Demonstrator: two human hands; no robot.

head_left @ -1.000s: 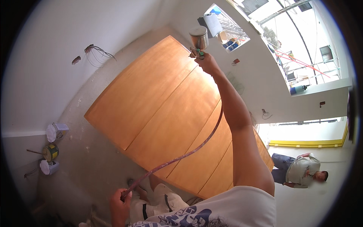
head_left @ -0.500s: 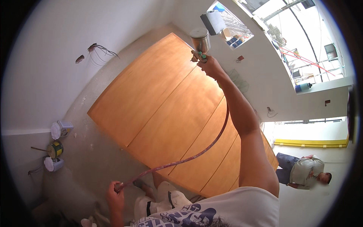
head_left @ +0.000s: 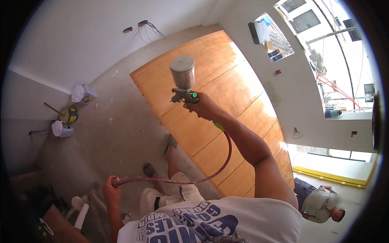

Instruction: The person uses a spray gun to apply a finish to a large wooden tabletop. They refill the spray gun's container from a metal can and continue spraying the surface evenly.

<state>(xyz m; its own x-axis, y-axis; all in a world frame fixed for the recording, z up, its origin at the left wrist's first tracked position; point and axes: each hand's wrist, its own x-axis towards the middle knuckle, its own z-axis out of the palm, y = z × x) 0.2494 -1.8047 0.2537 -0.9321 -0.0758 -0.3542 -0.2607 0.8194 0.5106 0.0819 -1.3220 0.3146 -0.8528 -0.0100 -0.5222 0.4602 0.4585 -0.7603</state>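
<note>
My right hand (head_left: 198, 106) grips a spray gun (head_left: 183, 97) with a metal cup (head_left: 182, 73) on top, held above the near-left part of a large orange wooden panel (head_left: 210, 150). A dark red hose (head_left: 206, 178) hangs in a loop from below the gun to my left hand (head_left: 111, 187), which is closed round it at lower left, over the grey floor. The panel's surface has long grooves and glossy bright patches. My feet (head_left: 170, 142) show beside its near edge.
Several cans (head_left: 69, 115) stand along the left wall, where wires (head_left: 150, 28) hang from holes. Clutter with a white roller-like item (head_left: 81, 214) lies at lower left. A co-worker (head_left: 318, 202) stands at right, near a yellow strip (head_left: 328, 178). Windows (head_left: 340, 69) open on the right.
My right hand with the spray gun has moved down and left, toward me. My left hand has risen and moved left with the hose. The view has shifted, showing more floor and both feet.
</note>
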